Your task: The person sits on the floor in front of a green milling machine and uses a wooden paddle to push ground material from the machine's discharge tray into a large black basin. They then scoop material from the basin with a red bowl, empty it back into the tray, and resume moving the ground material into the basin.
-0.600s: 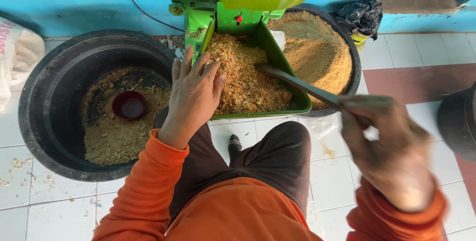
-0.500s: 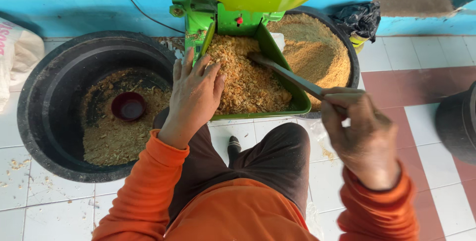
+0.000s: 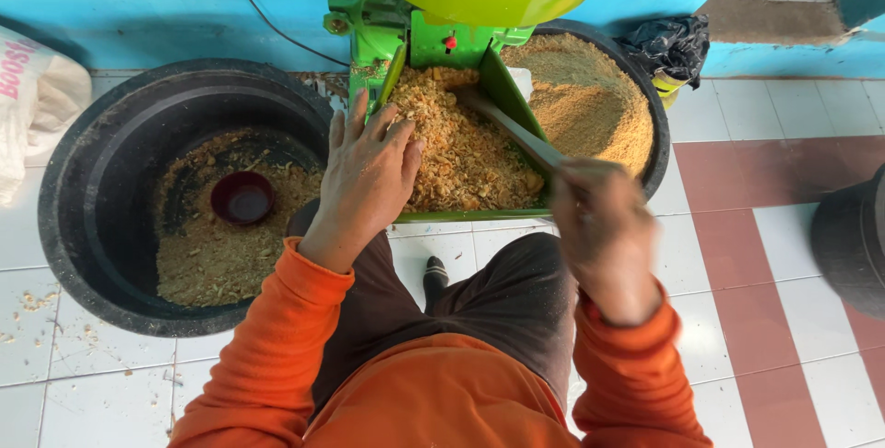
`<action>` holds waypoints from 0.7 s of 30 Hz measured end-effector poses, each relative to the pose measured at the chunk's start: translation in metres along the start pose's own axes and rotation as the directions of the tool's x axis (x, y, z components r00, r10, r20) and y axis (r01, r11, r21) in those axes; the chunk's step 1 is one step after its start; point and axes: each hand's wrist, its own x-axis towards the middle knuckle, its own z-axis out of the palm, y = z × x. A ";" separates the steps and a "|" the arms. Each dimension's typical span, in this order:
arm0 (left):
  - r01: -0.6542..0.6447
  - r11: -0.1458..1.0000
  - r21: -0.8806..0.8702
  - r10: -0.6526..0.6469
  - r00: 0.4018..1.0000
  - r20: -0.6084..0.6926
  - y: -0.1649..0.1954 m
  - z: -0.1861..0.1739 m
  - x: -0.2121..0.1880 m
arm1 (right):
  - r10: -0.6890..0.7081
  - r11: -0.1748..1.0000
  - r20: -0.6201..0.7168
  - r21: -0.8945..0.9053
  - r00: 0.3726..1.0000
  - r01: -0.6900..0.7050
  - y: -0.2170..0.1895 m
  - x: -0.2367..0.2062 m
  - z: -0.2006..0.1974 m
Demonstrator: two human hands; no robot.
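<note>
— Green metal chute point(image 3: 505, 88), heaped with coarse golden flakes point(image 3: 461, 148): what has changed there in the last half second?

— My right hand point(image 3: 599, 236) has come in from the right edge toward my body and now sits just below the chute's lower lip. The long flat stick point(image 3: 516, 130) it carries has swung with it; its far tip now lies higher up in the flakes, near the mouth of the green mill point(image 3: 415, 38).

— And the grip on that stick?

— Closed around its near end, fingers curled under. The hand is blurred by motion, so I cannot tell the finger placement more finely than that.

— Your left hand?

— My left hand point(image 3: 369, 176) has barely shifted. It lies flat and open, fingers spread, palm down on the left side of the flake heap, holding nothing, touching the flakes and the chute's left wall.

— What does the change amount to, in your judgement?

— The stick has been drawn back and re-aimed up the chute, so I judge it is working the flakes along while the left hand steadies the pile.

— What lies around?

— A black tub point(image 3: 101, 199) to the left with a thin layer of meal and a small dark red bowl point(image 3: 241, 197) in it; a second tub point(image 3: 645, 98) to the right, heaped with finer tan meal; white and red floor tiles point(image 3: 765, 254).
</note>
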 end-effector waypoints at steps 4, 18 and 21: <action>-0.014 1.000 0.011 0.014 1.000 -0.011 0.000 0.001 0.000 | -0.045 0.999 0.033 0.025 0.998 0.044 -0.001 0.005 0.017; -0.013 1.000 0.019 0.013 1.000 0.027 -0.002 0.002 0.001 | -0.015 0.990 0.157 0.139 0.987 -0.007 0.033 -0.004 0.070; -0.002 1.000 0.013 0.001 0.999 0.039 -0.001 0.002 0.001 | 0.013 0.997 0.023 0.069 1.000 -0.015 0.025 -0.007 0.039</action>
